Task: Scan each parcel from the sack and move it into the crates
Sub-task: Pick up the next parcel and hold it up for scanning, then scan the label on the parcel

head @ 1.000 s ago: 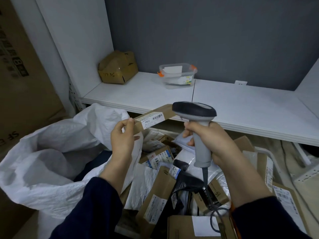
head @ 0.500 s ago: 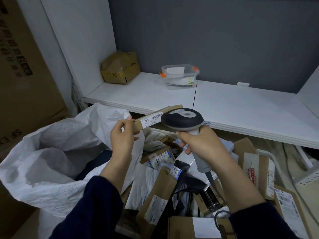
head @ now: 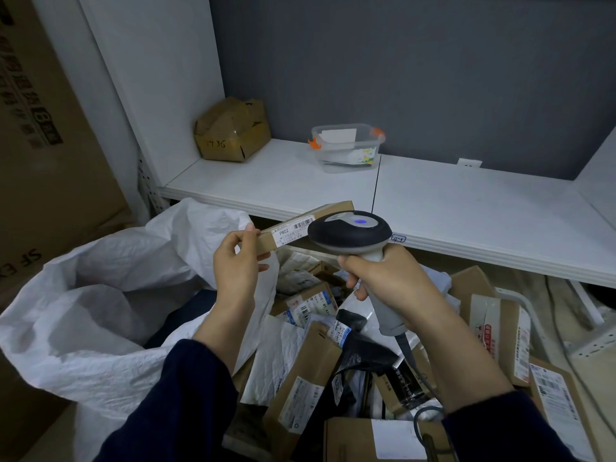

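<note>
I see slim brown parcel [head: 293, 230] w/ white barcode label, held near-level above open white sack [head: 100, 311]; scanner [head: 350, 235] head just beside label, blue LED lit.

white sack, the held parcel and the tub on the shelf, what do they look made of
White sack: probably woven plastic, matte; crinkly folds, faint weave.
Held parcel: brown cardboard, matte; stiff, straight edges.
Tub: clear hard plastic, slightly glossy; contents show through, orange clips.

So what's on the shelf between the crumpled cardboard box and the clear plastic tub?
Nothing: in the head view, only bare white shelf separates the cardboard box from the plastic tub.
</note>
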